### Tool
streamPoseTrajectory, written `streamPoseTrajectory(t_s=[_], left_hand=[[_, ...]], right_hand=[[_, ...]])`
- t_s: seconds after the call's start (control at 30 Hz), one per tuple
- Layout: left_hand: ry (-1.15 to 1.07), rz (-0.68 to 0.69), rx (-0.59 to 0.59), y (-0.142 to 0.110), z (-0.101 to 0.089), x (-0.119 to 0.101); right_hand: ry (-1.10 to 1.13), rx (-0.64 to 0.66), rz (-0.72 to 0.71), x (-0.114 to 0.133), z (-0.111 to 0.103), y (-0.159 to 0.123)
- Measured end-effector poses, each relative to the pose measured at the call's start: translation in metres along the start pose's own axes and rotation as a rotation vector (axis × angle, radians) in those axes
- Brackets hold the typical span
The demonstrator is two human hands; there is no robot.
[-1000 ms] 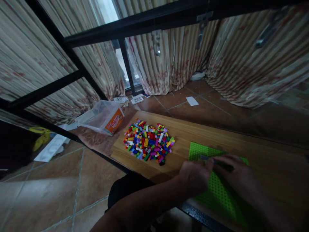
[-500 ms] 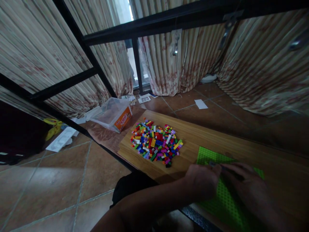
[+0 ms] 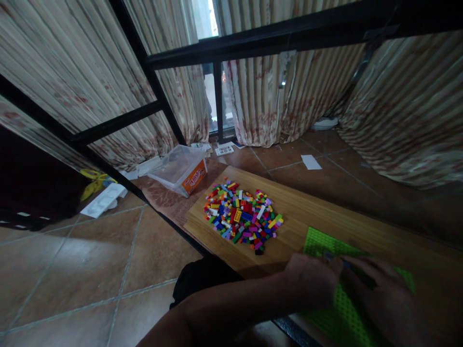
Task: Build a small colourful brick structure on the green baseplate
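Observation:
A bright green studded baseplate (image 3: 318, 243) lies on a wooden board (image 3: 307, 212) at the lower right. My left hand (image 3: 313, 282) and my right hand (image 3: 383, 299) rest on the baseplate, fingertips meeting over a small dark piece (image 3: 331, 256). Both hands have fingers curled in a pinch around it; the piece is too dim to name. A heap of small coloured bricks (image 3: 242, 217) lies on the board to the left of the baseplate, apart from both hands.
A clear plastic tub with an orange label (image 3: 181, 168) stands on the floor past the board's left end. Papers (image 3: 311, 161) lie on the tiled floor. Black metal bars (image 3: 159, 103) and curtains (image 3: 275, 101) close off the back.
The view has swung left and up, so board, bricks and hands sit lower and further right in the picture. My hands stay together on the baseplate.

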State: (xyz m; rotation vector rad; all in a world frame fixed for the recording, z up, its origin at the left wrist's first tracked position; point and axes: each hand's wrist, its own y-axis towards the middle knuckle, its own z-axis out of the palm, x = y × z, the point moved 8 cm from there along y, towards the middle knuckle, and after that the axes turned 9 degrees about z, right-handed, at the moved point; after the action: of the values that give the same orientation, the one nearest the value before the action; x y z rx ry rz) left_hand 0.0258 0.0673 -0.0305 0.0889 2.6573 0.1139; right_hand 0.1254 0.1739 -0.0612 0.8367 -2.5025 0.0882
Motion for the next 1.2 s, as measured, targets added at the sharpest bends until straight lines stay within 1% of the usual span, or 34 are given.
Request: streamPoseTrajectory(t_s=[0.1, 0.23, 0.33, 0.5, 0.6, 0.73, 0.93, 1.03, 1.2], left_hand=[[-0.008, 0.001, 0.002, -0.001, 0.0, 0.0], [-0.003, 0.007, -0.016, -0.001, 0.001, 0.001], [0.011, 0.011, -0.019, -0.001, 0.002, 0.001], [0.036, 0.023, -0.021, 0.0, -0.005, 0.004], [0.045, 0.022, -0.008, 0.001, -0.008, 0.007], [0.035, 0.0, 0.023, 0.0, -0.005, 0.01], [0.017, -0.006, 0.041, -0.001, -0.004, 0.01], [0.016, -0.011, 0.071, -0.001, -0.003, 0.01], [0.026, 0.008, 0.112, 0.003, 0.0, 0.007]], right_hand=[[0.028, 0.026, 0.023, -0.002, 0.004, -0.001], [0.038, 0.02, -0.002, -0.001, 0.007, -0.002], [0.035, 0.042, 0.005, 0.0, 0.009, -0.002], [0.043, 0.059, 0.054, 0.004, 0.007, -0.001], [0.065, 0.063, 0.064, 0.007, 0.004, 0.001], [0.075, 0.085, 0.076, 0.004, 0.004, 0.004], [0.094, 0.097, 0.035, 0.0, 0.008, 0.004], [0.103, 0.096, 0.025, -0.001, 0.009, 0.003], [0.125, 0.091, 0.075, -0.003, 0.008, 0.004]])
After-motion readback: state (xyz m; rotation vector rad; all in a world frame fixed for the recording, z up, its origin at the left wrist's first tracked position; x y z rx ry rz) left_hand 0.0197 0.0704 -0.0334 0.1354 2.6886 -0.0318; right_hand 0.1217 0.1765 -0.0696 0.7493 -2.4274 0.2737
